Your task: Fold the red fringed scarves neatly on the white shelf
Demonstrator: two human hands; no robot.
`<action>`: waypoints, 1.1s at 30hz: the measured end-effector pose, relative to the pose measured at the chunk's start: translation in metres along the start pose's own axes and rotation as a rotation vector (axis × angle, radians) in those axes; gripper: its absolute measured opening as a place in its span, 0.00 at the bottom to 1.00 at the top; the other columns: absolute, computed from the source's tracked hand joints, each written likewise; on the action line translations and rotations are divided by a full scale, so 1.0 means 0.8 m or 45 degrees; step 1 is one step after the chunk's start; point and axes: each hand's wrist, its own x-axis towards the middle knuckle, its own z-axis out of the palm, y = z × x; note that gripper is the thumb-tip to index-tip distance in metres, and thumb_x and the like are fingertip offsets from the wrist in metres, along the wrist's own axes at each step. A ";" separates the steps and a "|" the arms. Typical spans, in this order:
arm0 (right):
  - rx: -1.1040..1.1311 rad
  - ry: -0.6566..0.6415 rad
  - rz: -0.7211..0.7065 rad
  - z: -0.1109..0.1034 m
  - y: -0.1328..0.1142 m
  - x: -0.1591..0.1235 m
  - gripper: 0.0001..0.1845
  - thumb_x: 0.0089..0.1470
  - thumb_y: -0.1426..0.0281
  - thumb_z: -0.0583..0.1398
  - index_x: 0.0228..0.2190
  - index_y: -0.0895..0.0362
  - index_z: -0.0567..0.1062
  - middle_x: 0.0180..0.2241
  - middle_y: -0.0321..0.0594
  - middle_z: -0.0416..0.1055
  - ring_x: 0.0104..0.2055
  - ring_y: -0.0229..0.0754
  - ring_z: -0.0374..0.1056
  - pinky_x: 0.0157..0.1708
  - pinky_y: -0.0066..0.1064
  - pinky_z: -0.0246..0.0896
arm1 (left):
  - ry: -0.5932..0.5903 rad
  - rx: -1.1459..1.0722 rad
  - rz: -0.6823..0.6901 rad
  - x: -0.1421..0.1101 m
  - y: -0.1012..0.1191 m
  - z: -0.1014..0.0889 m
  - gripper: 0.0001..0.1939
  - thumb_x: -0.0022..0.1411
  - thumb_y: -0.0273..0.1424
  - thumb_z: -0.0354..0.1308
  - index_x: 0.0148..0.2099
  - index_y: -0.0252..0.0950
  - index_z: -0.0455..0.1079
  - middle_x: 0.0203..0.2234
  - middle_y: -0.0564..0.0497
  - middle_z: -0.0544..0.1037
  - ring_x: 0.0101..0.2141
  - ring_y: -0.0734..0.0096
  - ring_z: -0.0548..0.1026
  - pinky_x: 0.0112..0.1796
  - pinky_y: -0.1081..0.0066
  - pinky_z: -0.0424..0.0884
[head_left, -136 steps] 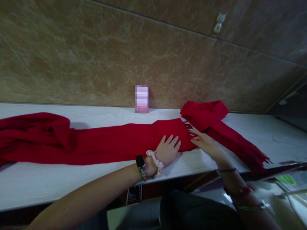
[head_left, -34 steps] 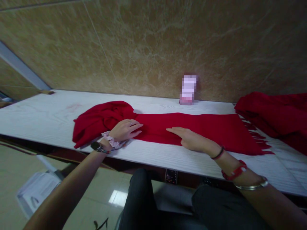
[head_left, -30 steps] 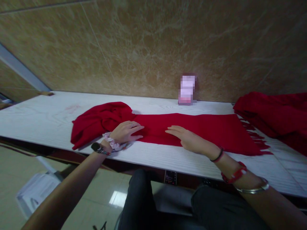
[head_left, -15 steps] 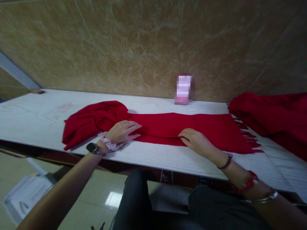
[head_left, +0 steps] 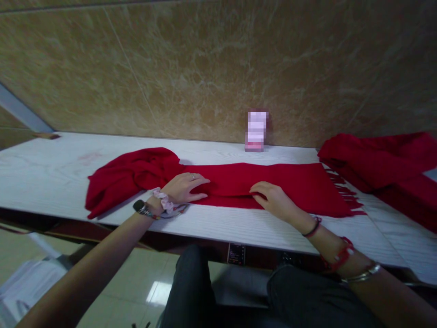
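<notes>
Had just curled the flat right hand [head_left: 278,200] into a nearly closed pinch, apparently on red fringed scarf [head_left: 300,182] stretched along white wood-grain tabletop [head_left: 211,223]; so raised a ridge mid-length. Rested the left hand [head_left: 179,187] near the bunched end, fingers loosely parted, hold unclear.

Light: dim, uneven, dark toward upper right; source out of view; glare: bright reflection on the floor [head_left: 143,266]; shadows: soft, beside the cloth on the tabletop [head_left: 218,223]; clarity: slightly soft, phone [head_left: 256,131] pixelated; edges: wide-angle stretch, lower-left corner blurred
</notes>
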 end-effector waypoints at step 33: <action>-0.345 -0.096 -0.384 -0.004 0.010 -0.031 0.15 0.54 0.76 0.53 0.40 0.57 0.75 0.43 0.44 0.73 0.45 0.41 0.67 0.46 0.36 0.63 | -0.297 0.341 -0.027 -0.053 0.019 -0.030 0.14 0.62 0.25 0.46 0.45 0.36 0.70 0.38 0.46 0.74 0.36 0.69 0.73 0.36 0.72 0.70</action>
